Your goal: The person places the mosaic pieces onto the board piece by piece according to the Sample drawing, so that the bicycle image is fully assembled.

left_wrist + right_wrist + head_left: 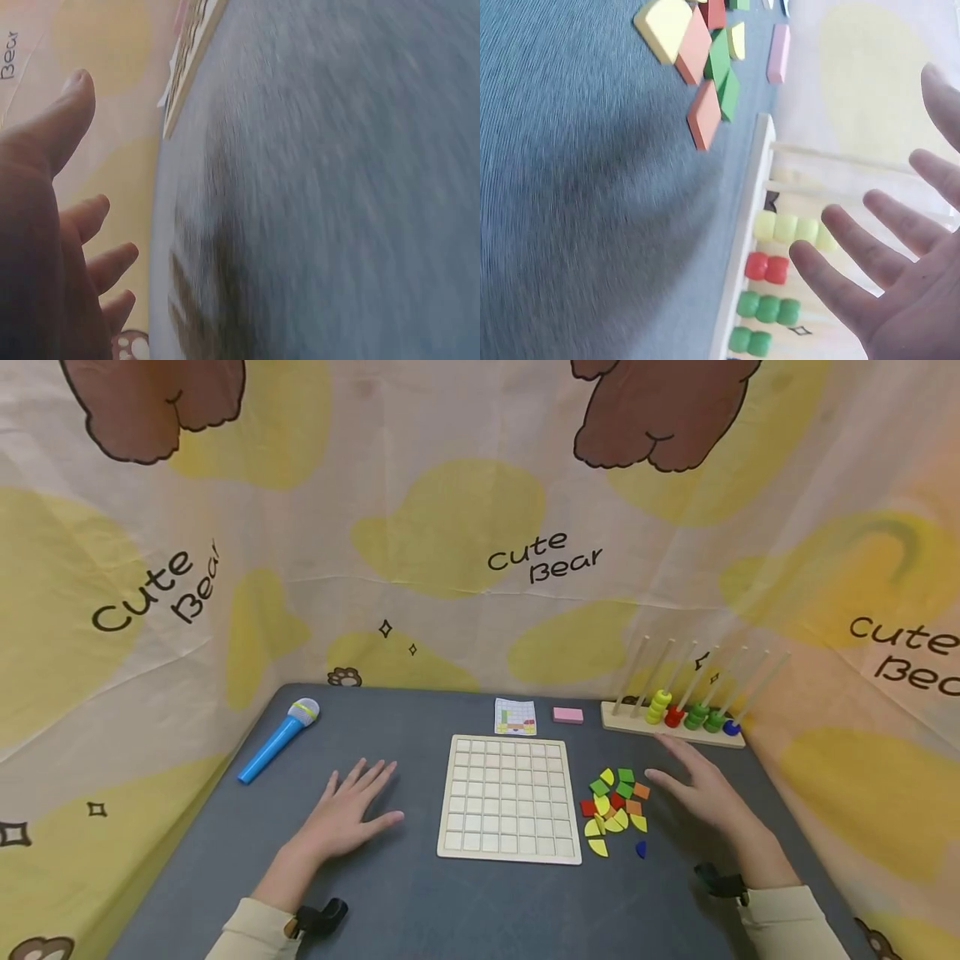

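Observation:
A wooden grid board (pixel 510 798) with pale square cells lies in the middle of the dark table. To its left my left hand (pixel 351 810) hovers with fingers spread, holding nothing; its shadow falls on the table in the left wrist view. My right hand (pixel 705 787), fingers extended and nothing in it, is to the right of a loose pile of coloured pieces (pixel 617 802). These are yellow quarter-rounds, green, red and orange squares, and a blue quarter-round (pixel 641 850) a little apart. A small pattern card (pixel 515 717) lies behind the board.
A pink block (pixel 567 716) sits beside the card. At the back right stands a wooden bead counter (pixel 675 725) with upright pegs and coloured beads. A blue toy microphone (pixel 279 741) lies at the left. Printed cloth (pixel 465 527) hangs around the table.

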`<state>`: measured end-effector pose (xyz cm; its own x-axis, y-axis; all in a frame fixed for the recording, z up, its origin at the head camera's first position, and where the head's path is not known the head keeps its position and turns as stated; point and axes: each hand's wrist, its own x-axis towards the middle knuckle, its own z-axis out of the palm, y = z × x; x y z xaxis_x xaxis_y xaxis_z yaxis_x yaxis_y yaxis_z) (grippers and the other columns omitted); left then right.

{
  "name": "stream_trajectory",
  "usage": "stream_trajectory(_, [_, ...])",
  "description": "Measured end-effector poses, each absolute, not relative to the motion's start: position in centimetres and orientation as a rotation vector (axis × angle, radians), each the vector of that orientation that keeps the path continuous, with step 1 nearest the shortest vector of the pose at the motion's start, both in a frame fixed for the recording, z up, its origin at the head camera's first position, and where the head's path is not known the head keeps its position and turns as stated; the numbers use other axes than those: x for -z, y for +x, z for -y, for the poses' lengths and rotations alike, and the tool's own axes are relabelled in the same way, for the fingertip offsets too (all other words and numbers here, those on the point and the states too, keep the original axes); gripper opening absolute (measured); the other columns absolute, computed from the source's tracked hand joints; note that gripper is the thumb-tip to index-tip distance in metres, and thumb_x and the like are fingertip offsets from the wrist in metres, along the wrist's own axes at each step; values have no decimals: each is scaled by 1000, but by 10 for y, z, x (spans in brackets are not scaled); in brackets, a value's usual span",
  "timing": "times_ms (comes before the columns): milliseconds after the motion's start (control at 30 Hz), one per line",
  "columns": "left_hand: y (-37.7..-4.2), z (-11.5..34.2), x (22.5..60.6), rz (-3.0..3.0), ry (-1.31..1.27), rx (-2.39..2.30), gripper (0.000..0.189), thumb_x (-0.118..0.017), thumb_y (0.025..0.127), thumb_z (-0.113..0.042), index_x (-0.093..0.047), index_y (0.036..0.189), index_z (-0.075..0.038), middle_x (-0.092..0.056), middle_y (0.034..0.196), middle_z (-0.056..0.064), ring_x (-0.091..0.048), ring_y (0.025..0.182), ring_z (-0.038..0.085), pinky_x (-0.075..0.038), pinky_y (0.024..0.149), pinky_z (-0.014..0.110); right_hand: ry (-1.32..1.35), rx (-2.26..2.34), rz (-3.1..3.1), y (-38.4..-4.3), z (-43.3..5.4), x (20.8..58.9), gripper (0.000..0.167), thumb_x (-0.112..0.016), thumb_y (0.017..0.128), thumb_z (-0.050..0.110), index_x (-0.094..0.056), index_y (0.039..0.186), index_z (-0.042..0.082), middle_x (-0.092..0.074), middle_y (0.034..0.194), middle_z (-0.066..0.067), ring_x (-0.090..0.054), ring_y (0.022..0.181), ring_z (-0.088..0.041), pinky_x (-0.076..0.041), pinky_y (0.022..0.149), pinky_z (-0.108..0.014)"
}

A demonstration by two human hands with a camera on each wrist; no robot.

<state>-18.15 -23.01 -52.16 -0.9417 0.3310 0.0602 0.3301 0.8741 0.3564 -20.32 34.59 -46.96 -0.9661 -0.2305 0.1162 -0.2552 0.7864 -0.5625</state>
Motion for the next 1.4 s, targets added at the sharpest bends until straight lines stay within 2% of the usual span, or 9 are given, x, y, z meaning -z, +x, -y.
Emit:
stream_trajectory(133, [-186, 217, 522, -3019, 549, -626, 85, -59, 92, -66, -32, 161, -24, -35, 163, 9, -20, 154, 41, -9, 117, 73, 406, -983, 2931, -208, -340, 479, 71, -65, 100, 38, -35, 157, 8, -42, 154, -24, -49, 130, -48, -47, 98, -67])
stream_trajectory(333, [-195, 199, 523, -2986, 575, -626, 86, -59, 91, -68, -29, 161, -28, -33, 164, 6, -18, 155, 36, -10, 119, 71, 385, -1030, 2956, -216, -332, 486, 65, -65, 100, 34, -41, 154, 8, -46, 152, -23, -56, 126, -46, -50, 98, -63])
stream_trajectory(500, [-202, 183, 525, -2955, 590, -559, 86, -54, 91, -72, -28, 161, -28, -32, 165, 5, -16, 156, 36, -8, 120, 69, 349, -999, 3009, -225, -328, 494, 59, -66, 99, 32, -49, 149, 6, -57, 141, -22, -62, 117, -42, -55, 93, -57])
stream_trajectory(800, [-219, 163, 535, -2875, 619, -537, 90, -53, 90, -74, -23, 162, -29, -27, 167, 7, -10, 157, 36, -5, 122, 67, 258, -1004, 3068, -237, -329, 507, 45, -69, 98, 21, -60, 138, 3, -66, 129, -20, -63, 113, -37, -52, 97, -57])
stream_trajectory(1067, [-226, 164, 544, -2856, 661, -493, 84, -49, 91, -75, -25, 161, -35, -18, 170, 4, -4, 157, 36, -3, 122, 66, 259, -957, 3080, -245, -334, 520, 39, -71, 96, 21, -66, 130, 3, -68, 112, -14, -63, 97, -27, -54, 87, -50])
stream_trajectory(1400, [-227, 166, 543, -2826, 666, -498, 84, -50, 92, -74, -24, 161, -35, -15, 170, 3, -2, 157, 35, 0, 122, 65, 316, -852, 3116, -250, -332, 522, 32, -73, 93, 16, -73, 123, 6, -65, 105, -10, -58, 91, -22, -52, 81, -44])
